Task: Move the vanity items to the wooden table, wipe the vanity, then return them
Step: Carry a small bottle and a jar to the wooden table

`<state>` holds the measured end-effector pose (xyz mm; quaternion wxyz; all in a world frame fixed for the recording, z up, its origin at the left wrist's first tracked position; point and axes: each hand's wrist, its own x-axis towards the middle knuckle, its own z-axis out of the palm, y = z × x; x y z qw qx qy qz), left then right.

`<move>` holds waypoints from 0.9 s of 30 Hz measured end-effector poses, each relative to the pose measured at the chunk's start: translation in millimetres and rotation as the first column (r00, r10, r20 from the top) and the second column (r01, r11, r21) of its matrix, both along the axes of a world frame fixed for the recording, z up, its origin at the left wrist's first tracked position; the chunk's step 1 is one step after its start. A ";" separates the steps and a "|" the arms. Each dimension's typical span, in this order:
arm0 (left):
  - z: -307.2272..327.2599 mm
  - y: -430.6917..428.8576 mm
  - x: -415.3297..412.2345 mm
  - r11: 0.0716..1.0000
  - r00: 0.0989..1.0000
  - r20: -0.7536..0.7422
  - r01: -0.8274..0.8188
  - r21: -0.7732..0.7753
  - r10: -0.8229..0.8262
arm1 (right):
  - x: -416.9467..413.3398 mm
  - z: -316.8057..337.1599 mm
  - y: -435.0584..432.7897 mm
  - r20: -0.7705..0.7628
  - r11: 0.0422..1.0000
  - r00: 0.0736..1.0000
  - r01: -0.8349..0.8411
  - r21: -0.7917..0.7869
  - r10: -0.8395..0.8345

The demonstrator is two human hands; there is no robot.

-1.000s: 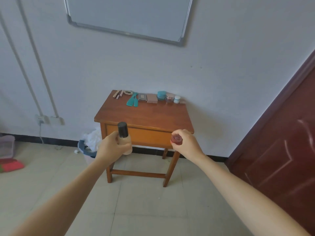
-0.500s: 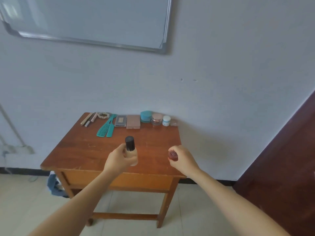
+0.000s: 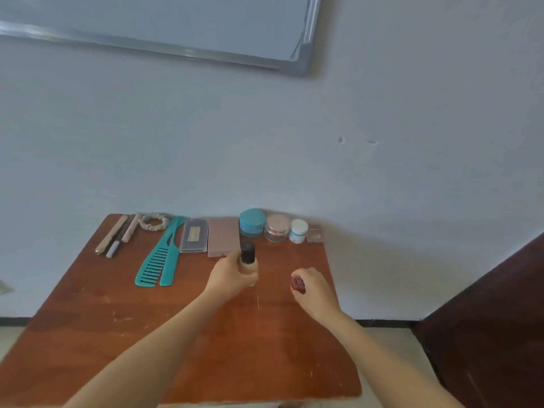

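2 vanity items are held above the wooden table [image 3: 88, 334].
A black-capped bottle [image 3: 248, 254] is gripped upright by the left hand [image 3: 231, 275], and a small dark red item [image 3: 297, 284] is pinched in the right hand [image 3: 315, 287]. The hands are kept apart. Along the wall edge, 2 teal combs [image 3: 159, 262], 2 flat cases [image 3: 222, 237] and 3 jars [image 3: 276, 228] are lined up.

Soft, even daylight with a bluish cast. The table [image 3: 88, 334] throws a faint shadow on the wall [image 3: 382, 172] toward 3 o'clock. Detail is slightly soft — the whiteboard [image 3: 147, 19] frame bows at 11 o'clock.
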<state>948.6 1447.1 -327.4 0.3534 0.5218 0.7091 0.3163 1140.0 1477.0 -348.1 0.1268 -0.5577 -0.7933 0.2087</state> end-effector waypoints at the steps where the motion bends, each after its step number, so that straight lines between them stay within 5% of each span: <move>1: -2.2 15.3 -3.3 1.000 0.999 -0.013 0.029 -0.008 -0.029 | -5.6 -0.8 9.2 0.012 1.000 1.000 0.009 -0.014 -0.009; 17: -42.9 137.8 -28.9 0.964 0.946 -0.187 0.267 -0.022 -0.266 | -82.8 -39.2 93.4 -0.074 0.953 0.951 0.297 -0.052 -0.300; 27: -59.8 138.2 -37.6 0.951 0.954 -0.109 0.289 0.108 -0.278 | -96.6 -53.8 103.0 -0.047 0.944 0.943 0.328 -0.024 -0.329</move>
